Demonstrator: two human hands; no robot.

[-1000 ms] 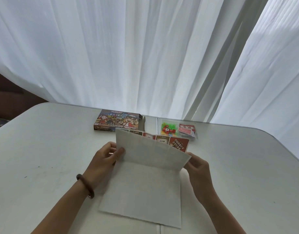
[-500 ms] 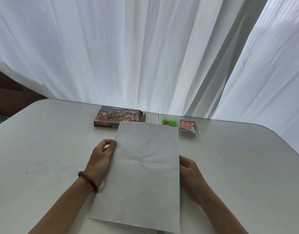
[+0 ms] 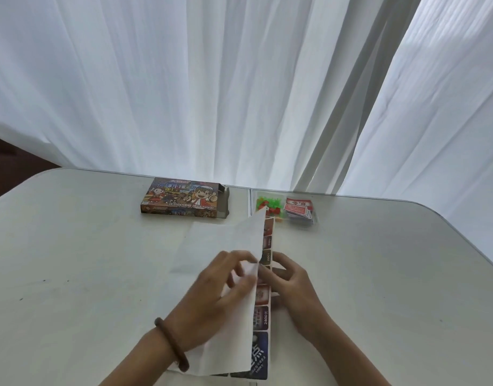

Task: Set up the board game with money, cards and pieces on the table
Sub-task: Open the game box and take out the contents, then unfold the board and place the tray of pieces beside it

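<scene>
Folded paper game board [image 3: 225, 246] at table [image 3: 72, 260] centre, white back up, printed squares showing along its right edge. Left hand [image 3: 220, 291], brown bracelet [image 3: 171, 348] at wrist, pinching the lifted top flap at its edge. Right hand [image 3: 292, 282] just beside, fingers curled against the printed strip below. Farther back: game box [image 3: 184, 201] left, small bag of green and red pieces [image 3: 263, 207] and red cards [image 3: 299, 211] right. White curtain [image 3: 239, 79] behind.

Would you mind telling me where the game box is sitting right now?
In the head view, the game box lies flat at the table's far edge, left of centre, just beyond the folded board and left of the bag of pieces and cards.
</scene>
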